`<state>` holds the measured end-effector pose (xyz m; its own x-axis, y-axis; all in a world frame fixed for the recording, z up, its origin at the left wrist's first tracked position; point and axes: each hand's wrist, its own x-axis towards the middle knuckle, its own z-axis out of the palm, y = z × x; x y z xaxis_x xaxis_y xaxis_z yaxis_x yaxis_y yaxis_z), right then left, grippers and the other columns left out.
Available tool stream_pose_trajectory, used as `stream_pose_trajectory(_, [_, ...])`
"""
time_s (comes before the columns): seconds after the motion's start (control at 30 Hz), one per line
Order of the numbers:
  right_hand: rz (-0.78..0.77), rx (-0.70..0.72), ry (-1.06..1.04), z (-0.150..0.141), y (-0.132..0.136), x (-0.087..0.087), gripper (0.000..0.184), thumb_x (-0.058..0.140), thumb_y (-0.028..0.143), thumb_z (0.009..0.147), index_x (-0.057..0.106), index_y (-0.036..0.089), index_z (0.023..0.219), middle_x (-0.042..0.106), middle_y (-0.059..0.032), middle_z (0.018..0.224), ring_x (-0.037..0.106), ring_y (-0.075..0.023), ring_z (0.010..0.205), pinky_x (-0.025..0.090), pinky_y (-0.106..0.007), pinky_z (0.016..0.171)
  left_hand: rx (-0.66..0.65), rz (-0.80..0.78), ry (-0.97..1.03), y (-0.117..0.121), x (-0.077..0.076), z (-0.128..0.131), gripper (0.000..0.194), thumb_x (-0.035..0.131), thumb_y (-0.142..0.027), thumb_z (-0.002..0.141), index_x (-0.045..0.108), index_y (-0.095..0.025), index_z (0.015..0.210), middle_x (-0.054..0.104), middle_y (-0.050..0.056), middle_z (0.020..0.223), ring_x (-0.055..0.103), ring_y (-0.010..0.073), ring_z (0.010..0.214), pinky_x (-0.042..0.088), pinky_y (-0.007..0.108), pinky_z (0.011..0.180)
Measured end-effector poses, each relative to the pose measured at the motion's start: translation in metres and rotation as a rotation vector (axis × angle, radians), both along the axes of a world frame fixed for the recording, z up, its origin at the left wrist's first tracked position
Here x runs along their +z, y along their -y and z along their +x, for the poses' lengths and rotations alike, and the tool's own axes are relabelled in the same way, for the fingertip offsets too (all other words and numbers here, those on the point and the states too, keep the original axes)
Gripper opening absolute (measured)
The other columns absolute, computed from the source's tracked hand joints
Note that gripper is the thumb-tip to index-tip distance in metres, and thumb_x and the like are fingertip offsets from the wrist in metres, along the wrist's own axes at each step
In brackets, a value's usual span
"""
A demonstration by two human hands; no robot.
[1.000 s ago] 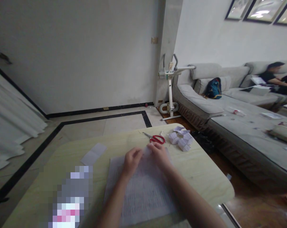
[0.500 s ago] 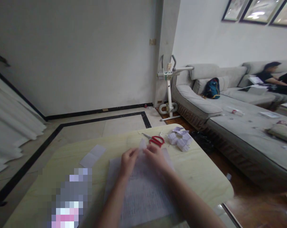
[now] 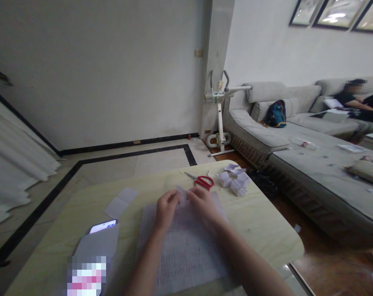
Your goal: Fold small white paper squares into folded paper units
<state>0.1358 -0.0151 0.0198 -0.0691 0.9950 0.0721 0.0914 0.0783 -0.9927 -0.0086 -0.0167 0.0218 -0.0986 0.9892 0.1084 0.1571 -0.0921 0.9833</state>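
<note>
My left hand (image 3: 166, 207) and my right hand (image 3: 203, 203) meet over a large printed sheet of paper (image 3: 186, 250) lying on the pale table (image 3: 260, 222). Both hands pinch a small piece of white paper (image 3: 181, 195), folded upward between the fingertips. Red-handled scissors (image 3: 201, 181) lie just beyond my right hand. A cluster of folded white paper pieces (image 3: 235, 181) sits to the right of the scissors.
A loose paper slip (image 3: 121, 201) lies at the left of the table; a phone (image 3: 102, 226) rests on a grey sheet near the front left. A grey sofa (image 3: 312, 164) stands at the right with a person (image 3: 355, 100) seated far back. An exercise machine (image 3: 220, 119) stands by the wall.
The small paper between my fingers has been folded lower and tighter. My hands have stayed in nearly the same place over the sheet.
</note>
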Motion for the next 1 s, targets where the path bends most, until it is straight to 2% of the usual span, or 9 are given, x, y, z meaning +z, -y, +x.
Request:
stream_pose_trajectory(0.13, [0.022,0.006,-0.023,0.002,-0.002,0.001,0.023,0.053,0.036,0.081,0.059,0.017,0.070,0.057,-0.0004,0.065,0.053,-0.0128,0.061,0.040,-0.023,0.056,0.005,-0.025,0.036,0.000,0.000,0.001,0.024,0.064,-0.037,0.071,0.066,-0.014,0.068,0.057,-0.001,0.057,0.050,0.0117,0.054,0.040,0.021,0.053])
stream_pose_trajectory(0.3, [0.045,0.096,0.059,-0.002,0.005,0.004,0.014,0.059,0.031,0.077,0.062,0.017,0.079,0.061,-0.0019,0.076,0.055,-0.0146,0.072,0.042,-0.025,0.065,0.137,-0.032,0.222,-0.003,-0.004,-0.001,0.024,0.066,-0.037,0.069,0.064,-0.013,0.070,0.053,-0.003,0.056,0.047,0.0090,0.052,0.037,0.019,0.050])
stream_pose_trajectory(0.4, [0.056,0.112,0.103,-0.006,0.008,0.005,0.012,0.060,0.029,0.076,0.061,0.017,0.078,0.060,-0.0018,0.076,0.055,-0.0145,0.072,0.041,-0.024,0.064,0.154,-0.046,0.325,-0.005,-0.007,-0.002,0.025,0.068,-0.037,0.068,0.061,-0.013,0.067,0.050,-0.005,0.055,0.045,0.0077,0.050,0.035,0.018,0.048])
stream_pose_trajectory(0.5, [0.054,0.093,0.123,-0.006,0.008,0.004,0.012,0.059,0.028,0.076,0.059,0.016,0.072,0.057,-0.0002,0.070,0.052,-0.0128,0.066,0.039,-0.023,0.059,0.121,-0.063,0.358,-0.005,-0.008,-0.001,0.026,0.069,-0.038,0.066,0.062,-0.013,0.071,0.057,-0.003,0.061,0.052,0.0092,0.055,0.040,0.019,0.053])
stream_pose_trajectory(0.67, [0.054,0.030,0.049,0.001,0.001,0.001,0.022,0.055,0.032,0.079,0.057,0.016,0.064,0.053,0.0006,0.061,0.048,-0.0119,0.059,0.036,-0.023,0.055,0.042,-0.129,0.297,-0.002,-0.006,0.002,0.031,0.068,-0.041,0.067,0.065,-0.011,0.075,0.063,0.002,0.062,0.058,0.0125,0.057,0.043,0.022,0.055])
stream_pose_trajectory(0.87, [0.000,-0.009,-0.088,0.006,-0.003,-0.004,0.025,0.058,0.038,0.077,0.053,0.018,0.061,0.050,0.0011,0.058,0.044,-0.0118,0.054,0.034,-0.023,0.050,-0.023,-0.154,0.296,0.001,-0.006,0.002,0.032,0.066,-0.043,0.069,0.063,-0.011,0.068,0.061,0.001,0.059,0.055,0.0117,0.055,0.042,0.022,0.055])
stream_pose_trajectory(1.0, [0.001,-0.007,-0.088,0.004,-0.002,-0.004,0.026,0.057,0.039,0.078,0.054,0.018,0.063,0.051,0.0015,0.059,0.045,-0.0116,0.054,0.034,-0.023,0.051,-0.018,-0.154,0.289,0.002,-0.005,0.003,0.032,0.066,-0.043,0.069,0.062,-0.011,0.067,0.059,0.001,0.057,0.053,0.0106,0.052,0.040,0.022,0.053])
